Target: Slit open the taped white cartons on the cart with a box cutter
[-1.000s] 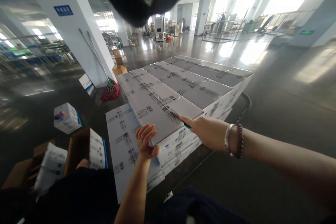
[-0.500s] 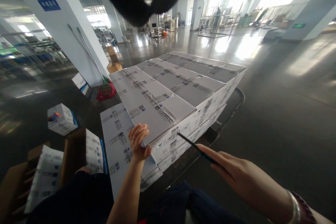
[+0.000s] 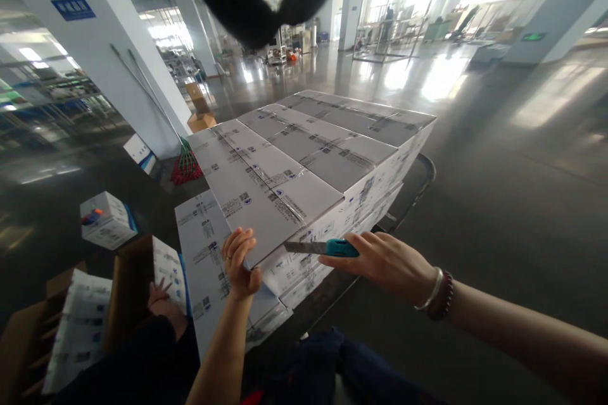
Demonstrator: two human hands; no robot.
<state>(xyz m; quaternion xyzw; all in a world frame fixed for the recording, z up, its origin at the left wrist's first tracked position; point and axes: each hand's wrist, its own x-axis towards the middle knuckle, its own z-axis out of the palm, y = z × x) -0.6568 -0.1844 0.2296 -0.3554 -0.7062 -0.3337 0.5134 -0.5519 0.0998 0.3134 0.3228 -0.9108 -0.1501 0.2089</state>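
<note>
My left hand (image 3: 240, 262) is closed over the near left corner of a white carton (image 3: 304, 205), fingers on its top and thumb on its end face. This carton lies on the top layer of a stack. In my right hand (image 3: 380, 262) is a utility knife (image 3: 342, 248) with a teal handle and a long bare blade. Its blade points left, just in front of the carton's near end, with the tip a little right of my left hand. I cannot tell whether the blade touches the cardboard. Clear tape runs along the carton's top seam.
A lower carton (image 3: 202, 266) juts out at left. Another person's hand (image 3: 160, 296) is by an open carton (image 3: 135, 285). A small box (image 3: 108, 220) stands on the floor, near a red mop (image 3: 186, 164) leaning on a pillar (image 3: 123, 63). A metal cart handle (image 3: 430, 171) curves out at right.
My right hand has moved left and up, swinging the blade from pointing away to pointing left across the carton's end. My left hand keeps its hold. Another person's hand has come into sight at lower left.
</note>
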